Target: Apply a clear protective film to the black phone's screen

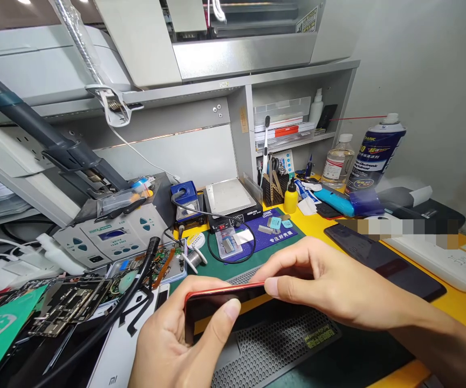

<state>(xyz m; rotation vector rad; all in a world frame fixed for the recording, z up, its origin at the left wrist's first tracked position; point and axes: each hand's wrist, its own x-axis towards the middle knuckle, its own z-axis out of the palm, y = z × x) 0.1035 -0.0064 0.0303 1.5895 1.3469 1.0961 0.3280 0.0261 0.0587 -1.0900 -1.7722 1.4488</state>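
A smartphone (201, 309) with a thin red edge and a dark screen is held tilted between both hands. My left hand (174, 342) wraps round its left end, with the thumb lying over the screen side. At the other end, my right hand (317, 288) pinches the phone's upper edge between thumb and fingers. Most of the phone's back is hidden from me. Below it lies a grey perforated mat (277, 345) with yellow lettering, on a dark green work mat (217, 264).
A large dark tablet-like panel (382, 261) lies to the right, near a spray can (374, 161) and a clear bottle (338, 161). Behind stand a flat heating plate (231, 196) and a yellow bottle (290, 198). Circuit boards (63, 310), a black hose (136, 291) and a soldering station (115, 237) crowd the left.
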